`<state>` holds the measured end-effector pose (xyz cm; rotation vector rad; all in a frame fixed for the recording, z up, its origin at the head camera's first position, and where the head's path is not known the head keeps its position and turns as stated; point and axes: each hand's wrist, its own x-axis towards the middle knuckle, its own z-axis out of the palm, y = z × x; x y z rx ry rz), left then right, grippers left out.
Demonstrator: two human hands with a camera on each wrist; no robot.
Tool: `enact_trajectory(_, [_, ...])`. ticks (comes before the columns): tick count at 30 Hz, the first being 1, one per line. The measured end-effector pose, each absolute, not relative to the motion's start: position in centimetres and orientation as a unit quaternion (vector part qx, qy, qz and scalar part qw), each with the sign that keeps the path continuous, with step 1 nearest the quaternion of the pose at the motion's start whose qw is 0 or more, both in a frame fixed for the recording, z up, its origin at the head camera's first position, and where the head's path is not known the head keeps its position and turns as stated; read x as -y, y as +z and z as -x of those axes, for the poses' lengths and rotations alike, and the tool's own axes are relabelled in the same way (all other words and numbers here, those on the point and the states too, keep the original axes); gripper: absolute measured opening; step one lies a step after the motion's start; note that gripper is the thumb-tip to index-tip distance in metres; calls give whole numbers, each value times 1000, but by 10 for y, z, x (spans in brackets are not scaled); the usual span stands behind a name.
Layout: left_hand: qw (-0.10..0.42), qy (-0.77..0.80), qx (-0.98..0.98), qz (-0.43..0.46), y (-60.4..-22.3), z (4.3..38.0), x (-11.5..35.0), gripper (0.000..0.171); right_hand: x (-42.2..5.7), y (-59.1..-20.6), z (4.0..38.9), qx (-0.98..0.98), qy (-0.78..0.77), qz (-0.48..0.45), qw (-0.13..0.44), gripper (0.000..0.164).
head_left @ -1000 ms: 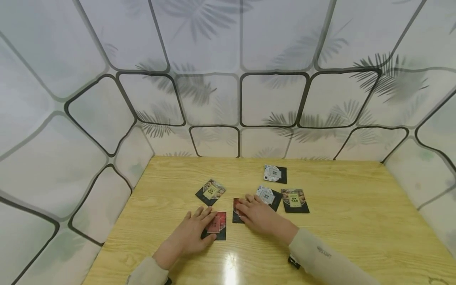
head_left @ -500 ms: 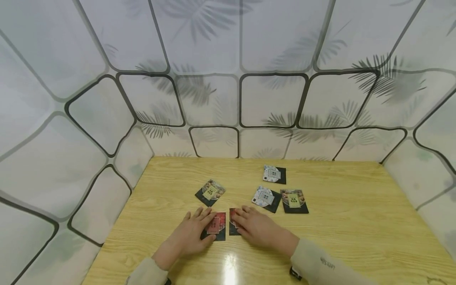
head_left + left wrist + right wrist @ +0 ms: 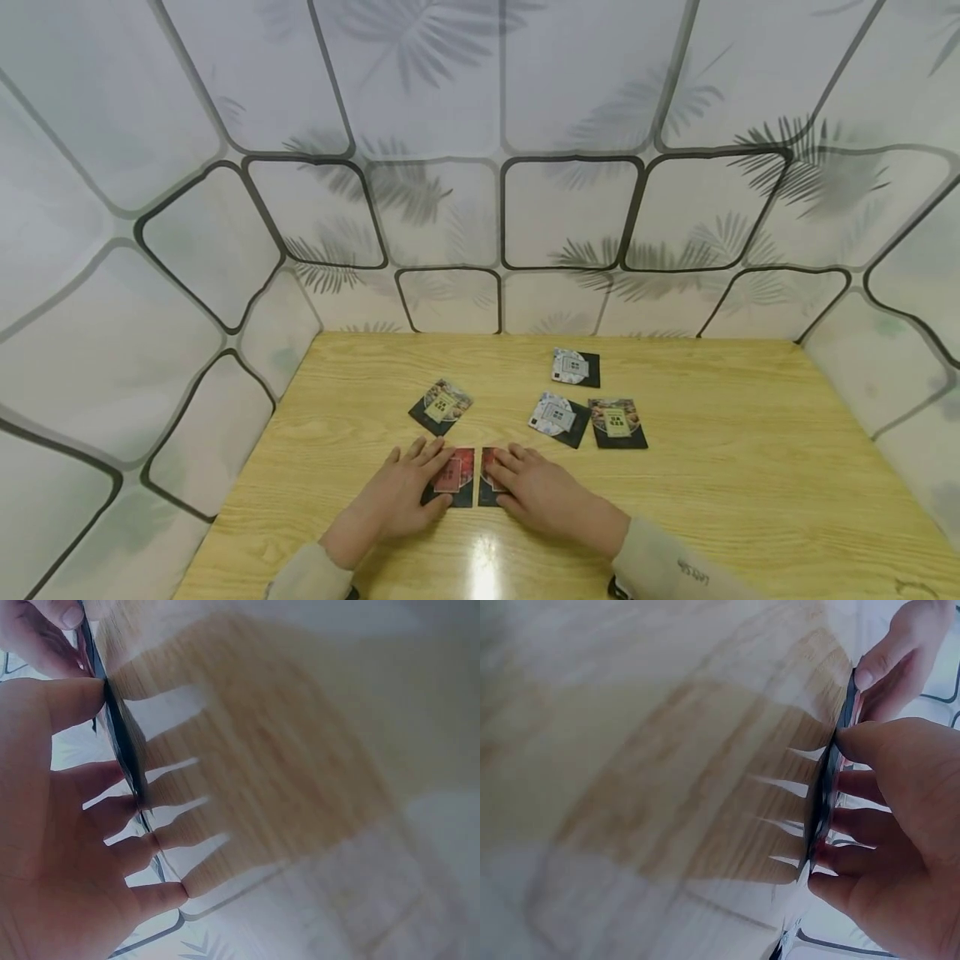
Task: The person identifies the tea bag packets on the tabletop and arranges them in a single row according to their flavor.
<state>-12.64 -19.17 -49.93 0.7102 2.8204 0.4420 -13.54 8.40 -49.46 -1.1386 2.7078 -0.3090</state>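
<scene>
Two flat square packets, printed red and black, lie side by side on the wooden table, a thin gap between them. My left hand [image 3: 401,492] rests with extended, spread fingers on the left red packet [image 3: 464,487], covering its left part. On the right red packet [image 3: 490,493], the straight fingers of my right hand [image 3: 547,492] lie over its right part. From the side, the left wrist view shows a dark packet edge [image 3: 124,742] under the fingertips. A dark packet edge [image 3: 826,780] likewise shows beneath the fingers in the right wrist view.
Beyond the hands lie a tilted yellow-labelled packet [image 3: 441,406] at left, and at right a white-and-black packet [image 3: 558,418], another yellow-labelled packet [image 3: 618,423] and a farther white-and-black packet [image 3: 576,367]. A patterned wall [image 3: 450,208] borders the table [image 3: 735,475] at the back.
My right hand has slid the right red packet toward me and slightly left, level with the left one. The nearer white-and-black packet is now uncovered. My left hand has stayed in place.
</scene>
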Motion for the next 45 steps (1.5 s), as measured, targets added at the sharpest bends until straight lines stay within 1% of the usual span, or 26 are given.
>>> enact_trajectory(11, [87, 146, -956, -238, -500, 125, 191, 70, -86, -502, 137, -913, -129, 375, 100, 51])
enact_trajectory(13, [85, 145, -956, -239, -501, 125, 190, 70, -88, -502, 139, -912, -140, 373, 95, 51])
enact_trajectory(20, [85, 145, -956, -238, -501, 127, 190, 70, -115, -488, 171, -918, -206, 337, 30, 49])
enact_trajectory(25, [94, 151, -955, -235, -501, 125, 190, 70, -145, -491, 195, -932, -211, 295, 6, 47])
enact_trajectory(29, [96, 150, -956, -234, -500, 125, 189, 69, -164, -497, 207, -941, -187, 282, -7, 43])
enact_trajectory(33, [96, 149, -956, -234, -501, 125, 190, 69, -173, -503, 215, -948, -168, 271, -1, 42])
enact_trajectory(36, [94, 151, -956, -234, -501, 125, 190, 70, -176, -506, 218, -951, -158, 265, 10, 44])
enact_trajectory(40, [92, 152, -956, -234, -502, 125, 190, 70, -177, -505, 218, -955, -129, 264, 29, 47])
enact_trajectory(45, [87, 148, -957, -235, -503, 126, 190, 72, -177, -505, 214, -955, -115, 269, 45, 45])
